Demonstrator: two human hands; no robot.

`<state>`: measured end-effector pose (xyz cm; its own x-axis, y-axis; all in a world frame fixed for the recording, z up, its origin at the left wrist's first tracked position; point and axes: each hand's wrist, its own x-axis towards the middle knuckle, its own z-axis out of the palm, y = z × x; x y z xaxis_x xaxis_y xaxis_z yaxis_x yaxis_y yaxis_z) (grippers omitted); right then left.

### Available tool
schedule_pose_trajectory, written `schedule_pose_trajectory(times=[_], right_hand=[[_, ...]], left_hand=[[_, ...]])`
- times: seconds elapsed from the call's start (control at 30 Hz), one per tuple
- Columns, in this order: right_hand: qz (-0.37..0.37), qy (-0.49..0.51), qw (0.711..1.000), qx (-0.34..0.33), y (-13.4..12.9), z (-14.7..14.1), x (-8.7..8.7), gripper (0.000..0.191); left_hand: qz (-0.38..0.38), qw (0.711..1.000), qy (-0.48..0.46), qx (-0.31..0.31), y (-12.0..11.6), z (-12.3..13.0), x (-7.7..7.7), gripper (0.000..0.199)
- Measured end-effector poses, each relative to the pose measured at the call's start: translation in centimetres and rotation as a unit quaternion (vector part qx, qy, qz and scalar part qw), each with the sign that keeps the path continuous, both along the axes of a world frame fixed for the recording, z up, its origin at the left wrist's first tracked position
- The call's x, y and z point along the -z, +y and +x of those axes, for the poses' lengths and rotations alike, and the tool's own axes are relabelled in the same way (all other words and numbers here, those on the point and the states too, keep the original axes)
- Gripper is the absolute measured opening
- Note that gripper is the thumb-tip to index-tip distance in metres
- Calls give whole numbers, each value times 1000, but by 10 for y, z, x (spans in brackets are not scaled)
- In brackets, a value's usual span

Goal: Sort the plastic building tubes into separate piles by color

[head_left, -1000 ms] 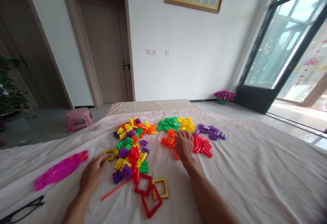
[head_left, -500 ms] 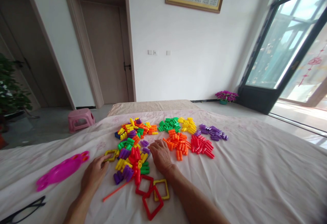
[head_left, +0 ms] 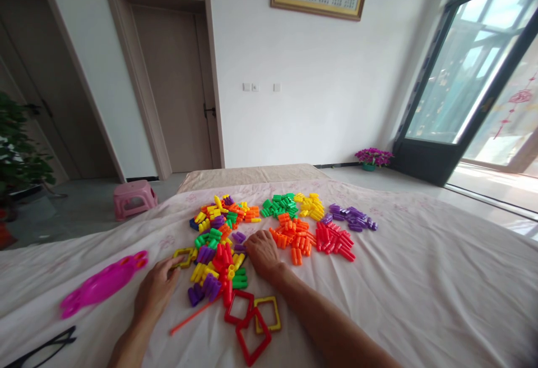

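Note:
My left hand (head_left: 156, 289) pinches the edge of a yellow square frame (head_left: 183, 257) at the left side of a mixed pile of plastic building blocks (head_left: 216, 256). My right hand (head_left: 261, 249) rests between that pile and the orange blocks (head_left: 294, 234). Its fingers are bent down beside a purple block (head_left: 239, 237), and the fingertips are partly hidden, so I cannot make out what they hold. Two red square frames (head_left: 253, 337) and another yellow frame (head_left: 278, 315) lie overlapping in front of the pile.
Sorted green (head_left: 279, 205), yellow (head_left: 311, 207), purple (head_left: 353, 218) and red blocks (head_left: 334, 239) lie at the back right. A magenta plastic piece (head_left: 103, 285), glasses (head_left: 46, 348) and a thin orange stick (head_left: 195, 317) lie on the cloth. A pink stool (head_left: 135, 199) stands beyond.
The view has shifted slightly. My right hand has moved a little left, towards the purple blocks. My left hand stays at the yellow frame.

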<state>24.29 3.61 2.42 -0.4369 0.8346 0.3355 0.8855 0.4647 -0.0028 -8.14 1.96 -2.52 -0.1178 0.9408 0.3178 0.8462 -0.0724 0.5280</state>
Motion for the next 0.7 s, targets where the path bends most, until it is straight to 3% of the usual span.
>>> schedule_pose_trajectory(times=[0.17,0.33,0.53,0.7], right_hand=[[14,28,999,15,0,13,-8,19],[52,101,978,176,4,68,-29,28],[47,148,916,370,10,153,-38,36],[48,200,835,510,6,211,-30,37]], left_hand=[[-10,1000,-4,1,2,-2,4,46],[-18,1000,-1,4,5,-8,11,46],[-27,1000,-3,6,10,-13,16,47],[-22,1000,-7,10,11,-14,18,47]])
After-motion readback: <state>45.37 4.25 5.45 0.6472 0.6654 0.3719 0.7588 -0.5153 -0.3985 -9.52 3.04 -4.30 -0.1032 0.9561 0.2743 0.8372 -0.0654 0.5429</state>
